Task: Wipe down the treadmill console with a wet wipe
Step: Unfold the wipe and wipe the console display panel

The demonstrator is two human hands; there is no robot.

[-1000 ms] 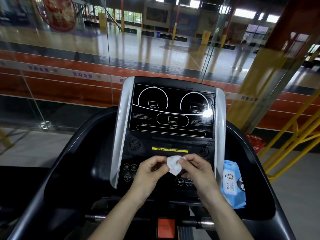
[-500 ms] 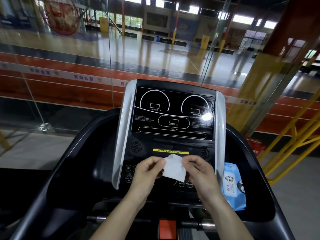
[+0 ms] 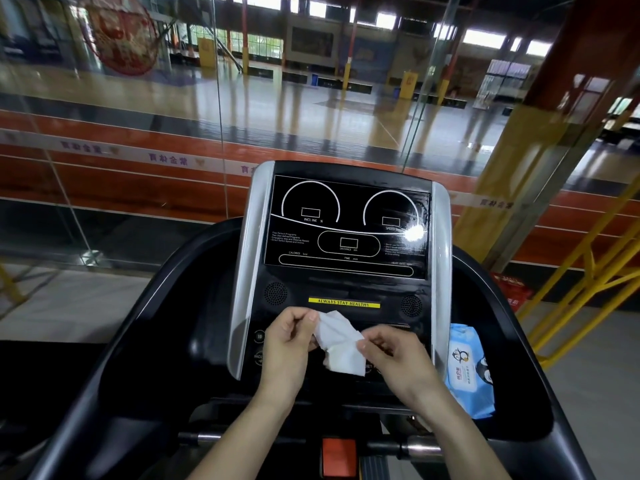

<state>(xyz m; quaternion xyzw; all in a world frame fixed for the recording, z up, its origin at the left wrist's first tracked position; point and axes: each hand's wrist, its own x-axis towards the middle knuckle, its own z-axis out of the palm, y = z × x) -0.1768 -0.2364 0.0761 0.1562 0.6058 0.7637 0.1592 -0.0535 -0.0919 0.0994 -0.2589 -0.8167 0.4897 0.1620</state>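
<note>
We hold the wipe (image 3: 341, 344) in front of the console (image 3: 346, 271), left hand (image 3: 289, 344) and right hand (image 3: 394, 353) each pinching an edge, spreading it open. We judge wiping not yet begun; the whole console remains.

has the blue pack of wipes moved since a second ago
No. The wipes pack still sits in the tray right of the console's silver trim, touching it as before; only the camera shifted.

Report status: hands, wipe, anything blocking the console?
Left hand and right hand both pinch the wet wipe, partly unfolded. Console not yet touched. Nothing in the way.
</note>
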